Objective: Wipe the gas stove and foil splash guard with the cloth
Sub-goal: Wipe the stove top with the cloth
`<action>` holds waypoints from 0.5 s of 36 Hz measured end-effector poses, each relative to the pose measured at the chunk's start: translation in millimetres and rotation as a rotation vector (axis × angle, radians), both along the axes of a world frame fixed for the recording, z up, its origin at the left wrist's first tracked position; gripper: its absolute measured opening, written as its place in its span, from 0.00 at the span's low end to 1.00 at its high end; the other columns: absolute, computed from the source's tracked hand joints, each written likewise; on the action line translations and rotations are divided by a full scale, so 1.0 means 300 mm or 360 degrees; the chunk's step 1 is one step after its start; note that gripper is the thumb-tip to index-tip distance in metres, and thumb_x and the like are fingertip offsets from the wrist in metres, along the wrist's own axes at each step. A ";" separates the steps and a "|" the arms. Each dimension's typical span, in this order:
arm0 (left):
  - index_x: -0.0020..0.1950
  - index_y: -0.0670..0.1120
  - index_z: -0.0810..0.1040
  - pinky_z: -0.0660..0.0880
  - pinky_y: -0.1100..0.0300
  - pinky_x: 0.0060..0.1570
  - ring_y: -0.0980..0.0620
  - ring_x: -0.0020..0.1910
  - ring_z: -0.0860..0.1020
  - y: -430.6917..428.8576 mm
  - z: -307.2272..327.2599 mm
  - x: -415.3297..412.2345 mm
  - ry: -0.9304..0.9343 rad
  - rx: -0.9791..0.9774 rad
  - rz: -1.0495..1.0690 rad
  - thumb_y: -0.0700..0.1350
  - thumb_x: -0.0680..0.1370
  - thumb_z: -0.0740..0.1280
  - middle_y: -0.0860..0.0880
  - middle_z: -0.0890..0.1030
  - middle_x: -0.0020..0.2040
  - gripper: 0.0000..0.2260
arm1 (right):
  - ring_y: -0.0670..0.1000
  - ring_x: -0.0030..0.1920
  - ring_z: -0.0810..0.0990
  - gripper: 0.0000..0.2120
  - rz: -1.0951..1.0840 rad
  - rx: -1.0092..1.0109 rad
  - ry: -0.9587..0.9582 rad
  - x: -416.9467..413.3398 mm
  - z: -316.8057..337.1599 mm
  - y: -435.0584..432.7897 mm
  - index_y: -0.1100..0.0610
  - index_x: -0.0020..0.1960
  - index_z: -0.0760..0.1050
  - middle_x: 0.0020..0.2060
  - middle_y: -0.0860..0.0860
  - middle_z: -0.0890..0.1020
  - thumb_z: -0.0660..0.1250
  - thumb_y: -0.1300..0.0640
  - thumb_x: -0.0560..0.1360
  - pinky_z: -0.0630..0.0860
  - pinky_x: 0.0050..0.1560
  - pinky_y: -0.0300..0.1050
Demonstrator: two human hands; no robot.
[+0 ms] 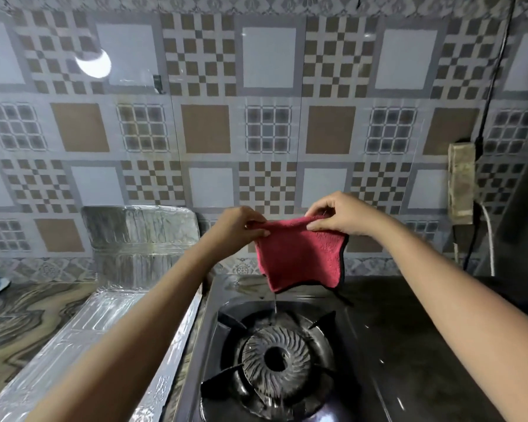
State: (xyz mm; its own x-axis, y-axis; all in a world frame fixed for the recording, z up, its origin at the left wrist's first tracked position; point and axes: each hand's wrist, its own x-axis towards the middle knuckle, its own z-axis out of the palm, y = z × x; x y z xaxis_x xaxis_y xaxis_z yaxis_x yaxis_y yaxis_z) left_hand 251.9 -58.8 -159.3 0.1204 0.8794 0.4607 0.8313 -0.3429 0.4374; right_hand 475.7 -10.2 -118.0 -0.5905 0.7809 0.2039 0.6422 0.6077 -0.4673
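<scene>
Clearly, in the head view, both hands held the cloth (299, 257) up in the air above the back of the gas stove (378, 345), well apart from the foil splash guard (141, 236) at the left. The left hand (241, 228) pinched one upper corner and the right hand (340, 216) the other, fingers (317, 227) curled and closed on the edge, so the cloth hung down as a flat square. It was red and fluffy, with a thin dark border, and it looked soaked: a thread of water (275, 303) fell from its lower edge toward the burner (276, 357). In my judgement this was the main risk, since water could collect in the round ribbed burner head and disturb the flame. The stove top was dark, smooth and glossy. The guard was thin embossed foil, shiny and wrinkled, standing against the tiled wall and lying over the marbled counter (28, 315); hard rubbing could probably tear it. A socket block (461, 184) with cables hung at the right, and drops should not reach it.
</scene>
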 end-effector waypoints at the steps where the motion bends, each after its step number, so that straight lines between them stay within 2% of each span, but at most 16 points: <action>1: 0.54 0.42 0.81 0.74 0.67 0.46 0.52 0.46 0.78 0.020 -0.002 -0.005 0.0020 -0.0013 0.0025 0.43 0.73 0.70 0.45 0.82 0.50 0.11 | 0.46 0.47 0.78 0.08 -0.0014 0.0010 -0.0014 -0.013 -0.008 0.025 0.52 0.49 0.81 0.46 0.48 0.81 0.72 0.55 0.70 0.71 0.49 0.39; 2: 0.55 0.42 0.81 0.70 0.72 0.42 0.54 0.45 0.76 0.037 -0.003 -0.009 0.0026 -0.0014 0.0053 0.42 0.73 0.70 0.45 0.82 0.50 0.11 | 0.47 0.47 0.78 0.08 -0.0036 0.0027 -0.0005 -0.028 -0.015 0.049 0.52 0.49 0.81 0.46 0.48 0.82 0.72 0.55 0.70 0.71 0.50 0.39; 3: 0.55 0.41 0.81 0.68 0.73 0.40 0.54 0.44 0.76 0.054 -0.002 -0.015 0.0022 0.0004 0.0086 0.40 0.73 0.70 0.44 0.82 0.50 0.11 | 0.47 0.48 0.78 0.08 -0.0059 0.0054 0.0028 -0.045 -0.023 0.073 0.52 0.49 0.81 0.46 0.49 0.82 0.72 0.57 0.70 0.71 0.50 0.40; 6: 0.53 0.40 0.82 0.64 0.73 0.43 0.48 0.48 0.78 0.092 0.000 -0.032 -0.0054 0.0138 0.0212 0.36 0.72 0.68 0.41 0.82 0.50 0.10 | 0.48 0.48 0.78 0.08 -0.0146 0.0200 0.0210 -0.107 -0.052 0.124 0.54 0.49 0.82 0.45 0.50 0.82 0.71 0.60 0.70 0.69 0.50 0.39; 9: 0.54 0.40 0.82 0.67 0.69 0.48 0.46 0.50 0.78 0.108 -0.030 -0.058 -0.0070 0.0193 0.0312 0.35 0.73 0.68 0.41 0.81 0.51 0.11 | 0.50 0.50 0.78 0.09 -0.0185 0.0335 0.0277 -0.170 -0.114 0.142 0.56 0.51 0.81 0.48 0.52 0.83 0.69 0.62 0.72 0.72 0.54 0.43; 11: 0.54 0.40 0.82 0.68 0.66 0.50 0.46 0.50 0.78 0.104 -0.085 -0.082 -0.0026 0.0139 0.0336 0.35 0.72 0.68 0.42 0.81 0.52 0.11 | 0.52 0.52 0.79 0.10 -0.0160 0.0282 0.0196 -0.200 -0.183 0.147 0.56 0.52 0.81 0.50 0.53 0.83 0.67 0.63 0.72 0.74 0.57 0.47; 14: 0.53 0.41 0.82 0.69 0.64 0.50 0.46 0.50 0.78 0.071 -0.189 -0.113 0.0067 -0.0028 0.0312 0.36 0.72 0.68 0.43 0.81 0.51 0.11 | 0.52 0.50 0.80 0.09 -0.0107 0.0091 0.0035 -0.214 -0.295 0.132 0.53 0.51 0.81 0.49 0.52 0.83 0.68 0.62 0.73 0.76 0.56 0.50; 18: 0.51 0.43 0.83 0.69 0.65 0.45 0.46 0.46 0.79 -0.004 -0.272 -0.138 0.0093 -0.0214 0.0202 0.38 0.72 0.70 0.43 0.83 0.47 0.09 | 0.45 0.41 0.79 0.09 -0.0010 -0.0102 0.0009 -0.201 -0.376 0.097 0.52 0.51 0.81 0.46 0.49 0.83 0.67 0.61 0.73 0.76 0.50 0.44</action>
State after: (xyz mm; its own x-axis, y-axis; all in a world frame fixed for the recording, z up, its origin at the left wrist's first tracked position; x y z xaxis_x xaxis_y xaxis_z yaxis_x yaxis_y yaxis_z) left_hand 210.5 -60.2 -241.0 0.0275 0.9424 0.3333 0.8895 -0.1752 0.4220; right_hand 415.4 19.0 -230.8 -0.5847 0.7960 0.1567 0.6430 0.5725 -0.5087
